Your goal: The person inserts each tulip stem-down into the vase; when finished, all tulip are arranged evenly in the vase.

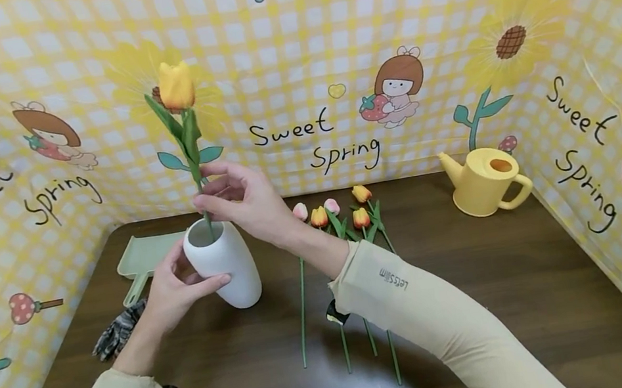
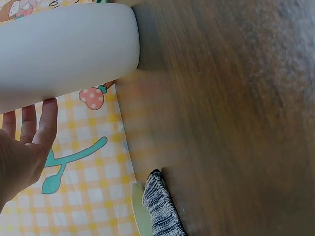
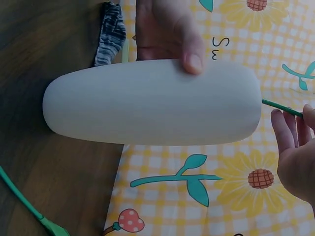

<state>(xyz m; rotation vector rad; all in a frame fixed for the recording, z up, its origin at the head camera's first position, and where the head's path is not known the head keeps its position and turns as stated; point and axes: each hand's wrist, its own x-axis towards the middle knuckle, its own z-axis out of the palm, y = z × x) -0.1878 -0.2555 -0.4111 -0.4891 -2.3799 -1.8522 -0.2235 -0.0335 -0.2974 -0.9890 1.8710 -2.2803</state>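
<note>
A white vase [image 1: 231, 265] stands slightly tilted in the head view, its mouth facing up. My left hand [image 1: 180, 285] grips it from the left, thumb across its front and fingers behind; in the right wrist view the thumb presses on the vase wall [image 3: 152, 105]. Over the mouth, my right hand [image 1: 246, 200] pinches the green stem of a yellow-orange artificial tulip [image 1: 176, 87] between thumb and fingers. The lower stem [image 3: 278, 105] runs down into the vase, where its end is hidden. The left wrist view shows my left fingers [image 2: 47, 123] against the vase's side.
Several pink and orange tulips [image 1: 361, 217] lie on the brown table [image 1: 481, 302], partly behind my right forearm. A yellow watering can [image 1: 485, 183] stands at the back right. Left of the vase are a pale green dustpan-like tool [image 1: 146, 253] and a grey knitted glove [image 1: 118, 330].
</note>
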